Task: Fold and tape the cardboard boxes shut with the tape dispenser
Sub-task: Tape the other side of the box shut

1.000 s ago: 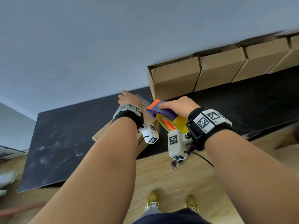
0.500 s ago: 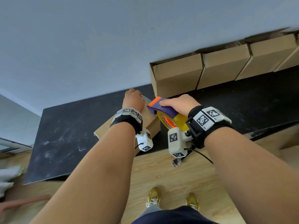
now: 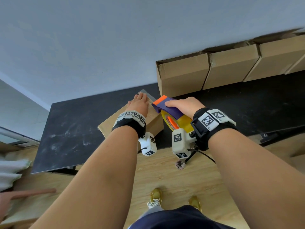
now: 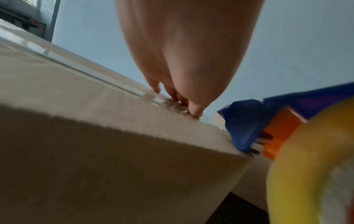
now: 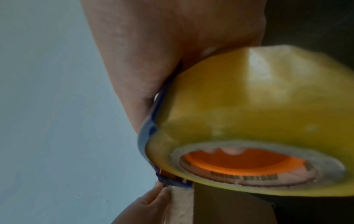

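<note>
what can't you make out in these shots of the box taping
- Head view: the left hand and forearm cover most of the small cardboard box top, so the seam is hidden.
- Left wrist view: the tape dispenser is blurred and cut off by the right edge.
- Right wrist view: the tape roll blocks the right hand fingers; the core's print is too blurred to read.

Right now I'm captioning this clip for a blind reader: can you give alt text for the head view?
A person's left hand presses flat on a small cardboard box on a black table, while the right hand grips a purple-and-orange tape dispenser at the box's edge. More cardboard boxes line the wall behind.
</note>
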The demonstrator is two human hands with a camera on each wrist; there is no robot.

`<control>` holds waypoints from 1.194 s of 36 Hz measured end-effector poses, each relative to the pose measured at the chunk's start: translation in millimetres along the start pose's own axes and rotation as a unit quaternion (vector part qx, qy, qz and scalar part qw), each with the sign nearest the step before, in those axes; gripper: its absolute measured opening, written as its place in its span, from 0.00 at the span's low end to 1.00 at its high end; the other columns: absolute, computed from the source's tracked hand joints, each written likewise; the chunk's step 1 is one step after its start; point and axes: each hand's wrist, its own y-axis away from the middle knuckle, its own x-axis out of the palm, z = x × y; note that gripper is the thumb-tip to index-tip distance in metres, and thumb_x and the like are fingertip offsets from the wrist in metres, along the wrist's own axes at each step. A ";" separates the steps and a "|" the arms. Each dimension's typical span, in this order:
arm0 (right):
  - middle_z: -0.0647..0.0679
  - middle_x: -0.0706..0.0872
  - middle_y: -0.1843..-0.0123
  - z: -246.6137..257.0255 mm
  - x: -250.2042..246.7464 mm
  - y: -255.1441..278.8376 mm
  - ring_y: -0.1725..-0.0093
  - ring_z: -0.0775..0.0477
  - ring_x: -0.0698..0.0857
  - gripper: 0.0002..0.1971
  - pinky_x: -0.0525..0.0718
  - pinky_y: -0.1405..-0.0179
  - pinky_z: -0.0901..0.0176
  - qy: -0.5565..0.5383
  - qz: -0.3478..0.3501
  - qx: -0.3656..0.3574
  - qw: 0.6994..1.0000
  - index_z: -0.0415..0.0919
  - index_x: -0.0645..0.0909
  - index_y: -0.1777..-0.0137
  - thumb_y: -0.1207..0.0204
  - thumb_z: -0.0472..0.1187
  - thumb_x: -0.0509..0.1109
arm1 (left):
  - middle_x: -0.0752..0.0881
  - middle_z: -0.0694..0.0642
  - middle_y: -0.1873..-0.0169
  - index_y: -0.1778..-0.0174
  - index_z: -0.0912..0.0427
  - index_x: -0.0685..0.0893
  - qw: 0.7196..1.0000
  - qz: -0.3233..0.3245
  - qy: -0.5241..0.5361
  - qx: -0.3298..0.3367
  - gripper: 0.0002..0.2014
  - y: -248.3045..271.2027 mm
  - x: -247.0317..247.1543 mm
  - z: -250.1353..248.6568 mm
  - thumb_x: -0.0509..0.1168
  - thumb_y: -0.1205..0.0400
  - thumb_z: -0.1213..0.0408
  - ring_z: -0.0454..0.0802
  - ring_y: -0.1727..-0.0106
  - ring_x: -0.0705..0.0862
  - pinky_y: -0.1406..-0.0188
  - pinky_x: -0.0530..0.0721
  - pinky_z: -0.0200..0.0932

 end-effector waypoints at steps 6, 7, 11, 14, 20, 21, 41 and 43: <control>0.46 0.86 0.51 -21.8 -16.8 8.7 0.53 0.47 0.85 0.21 0.81 0.54 0.56 0.013 0.028 0.029 0.999 0.45 0.78 0.55 0.31 0.62 0.75 | 0.54 0.59 0.19 0.20 0.62 0.62 1.000 0.003 -0.009 -0.006 0.24 5.2 -6.9 -6.8 0.55 0.13 0.67 0.59 0.19 0.55 0.26 0.64 0.65; 0.46 0.86 0.52 -26.0 -19.5 10.4 0.53 0.47 0.85 0.20 0.82 0.51 0.55 0.014 0.035 0.033 0.999 0.46 0.77 0.56 0.31 0.62 0.75 | 0.55 0.59 0.19 0.21 0.62 0.63 1.000 0.000 -0.010 -0.006 0.23 7.0 -6.5 -7.9 0.55 0.13 0.66 0.59 0.20 0.55 0.26 0.64 0.66; 0.46 0.87 0.52 -37.4 -25.2 15.2 0.52 0.47 0.86 0.19 0.83 0.45 0.53 0.012 0.049 0.036 0.998 0.46 0.80 0.54 0.30 0.61 0.75 | 0.55 0.59 0.19 0.21 0.62 0.63 0.999 -0.021 0.011 -0.021 0.22 13.4 -5.7 -14.1 0.52 0.12 0.65 0.58 0.20 0.57 0.24 0.62 0.66; 0.46 0.87 0.51 -41.1 -25.9 17.4 0.53 0.47 0.86 0.23 0.83 0.49 0.55 0.009 0.057 0.042 0.997 0.44 0.81 0.46 0.30 0.62 0.74 | 0.56 0.58 0.20 0.23 0.61 0.64 1.000 -0.026 0.002 -0.017 0.21 15.0 -3.5 -15.6 0.56 0.13 0.65 0.58 0.22 0.59 0.25 0.64 0.67; 0.45 0.86 0.46 -44.6 -17.1 14.9 0.53 0.48 0.84 0.23 0.80 0.53 0.57 0.002 0.051 0.048 0.998 0.43 0.78 0.43 0.28 0.60 0.74 | 0.52 0.57 0.19 0.19 0.59 0.60 0.999 -0.023 -0.010 -0.033 0.26 19.6 0.2 -19.9 0.57 0.14 0.64 0.60 0.19 0.52 0.23 0.60 0.66; 0.45 0.85 0.46 -45.0 -14.3 14.0 0.52 0.47 0.84 0.24 0.80 0.52 0.56 0.001 0.048 0.051 0.998 0.43 0.78 0.43 0.28 0.60 0.74 | 0.49 0.56 0.17 0.17 0.59 0.55 0.998 -0.016 0.025 -0.050 0.27 20.5 -0.7 -22.7 0.53 0.13 0.61 0.59 0.17 0.49 0.21 0.56 0.65; 0.44 0.90 0.48 -54.1 -5.7 -3.1 0.48 0.43 0.89 0.26 0.85 0.39 0.46 -0.082 0.066 0.080 0.991 0.44 0.85 0.44 0.35 0.62 0.77 | 0.40 0.51 0.15 0.15 0.54 0.40 0.987 -0.036 0.098 -0.119 0.39 18.6 22.3 -27.2 0.42 0.16 0.36 0.53 0.16 0.37 0.19 0.36 0.61; 0.44 0.91 0.49 -52.2 -9.0 -6.3 0.48 0.41 0.89 0.28 0.84 0.36 0.43 -0.089 0.088 0.069 0.990 0.48 0.88 0.47 0.42 0.65 0.76 | 0.40 0.51 0.15 0.15 0.54 0.40 0.987 -0.035 0.100 -0.120 0.38 17.8 22.2 -26.7 0.42 0.16 0.36 0.52 0.16 0.36 0.20 0.36 0.61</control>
